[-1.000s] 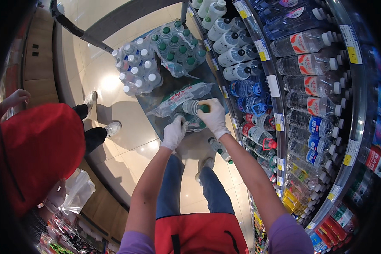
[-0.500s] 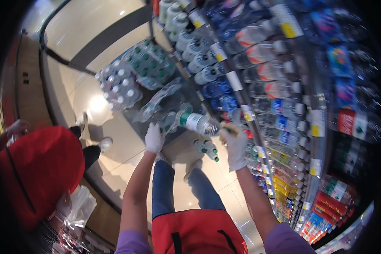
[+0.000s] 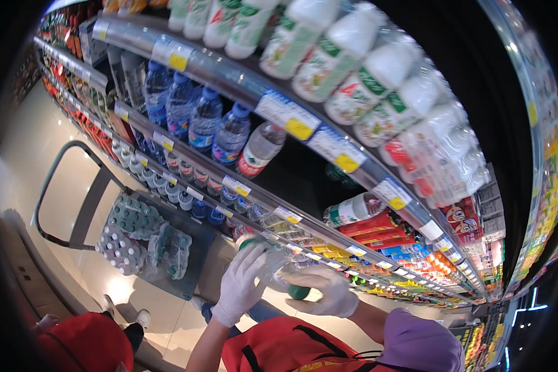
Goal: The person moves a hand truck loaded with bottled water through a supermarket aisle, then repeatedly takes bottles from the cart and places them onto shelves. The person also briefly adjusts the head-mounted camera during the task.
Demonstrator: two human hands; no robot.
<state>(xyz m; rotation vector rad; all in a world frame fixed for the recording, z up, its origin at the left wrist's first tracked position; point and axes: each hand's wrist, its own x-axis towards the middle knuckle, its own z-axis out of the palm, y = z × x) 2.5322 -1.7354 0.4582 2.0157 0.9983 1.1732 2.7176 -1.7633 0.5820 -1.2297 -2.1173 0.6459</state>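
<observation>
Between my hands is a clear plastic water bottle [image 3: 283,277] with a green cap, tilted in front of the shelves. My left hand [image 3: 245,282], in a white glove, is wrapped round its body. My right hand [image 3: 328,290], also white-gloved, closes about the cap end, the cap showing between thumb and fingers. A patch of green shows past my left fingertips; I cannot tell whether it is the label or a second bottle. Nearby on the shelf, a similar green-labelled bottle [image 3: 351,209] lies on its side next to an upright red-labelled bottle [image 3: 261,149].
White bottles [image 3: 366,87] line the upper shelf, blue-labelled bottles [image 3: 204,121] the one below. At the left stands a flat trolley [image 3: 195,273] with a tall handle and wrapped bottle packs [image 3: 133,217]. A person in a red vest [image 3: 87,341] is at lower left.
My view has swung up and toward the shelves. Both hands have come together on the bottle, raised beside the shelf edges. The trolley now appears farther left.
</observation>
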